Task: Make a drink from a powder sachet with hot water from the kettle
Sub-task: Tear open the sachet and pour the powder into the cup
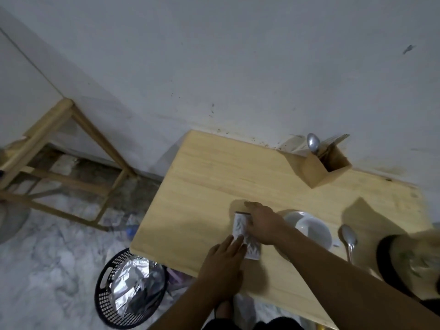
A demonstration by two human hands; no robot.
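A silvery powder sachet [240, 226] lies flat on the wooden table [204, 186], near its front left part. My left hand [223, 260] presses fingertips on the sachet's near end. My right hand [264, 222] lies across its right side, fingers reaching past the far end. A white cup [312, 231] stands just right of the hands. A metal spoon [349, 236] lies on the table right of the cup. At the far right edge a cream and black kettle [412, 260] is partly cut off.
A wooden cutlery holder [326, 166] with a spoon stands at the back by the wall. A black perforated bin [129, 289] with foil wrappers sits on the floor by the table's front left corner. A wooden frame [71, 163] stands to the left.
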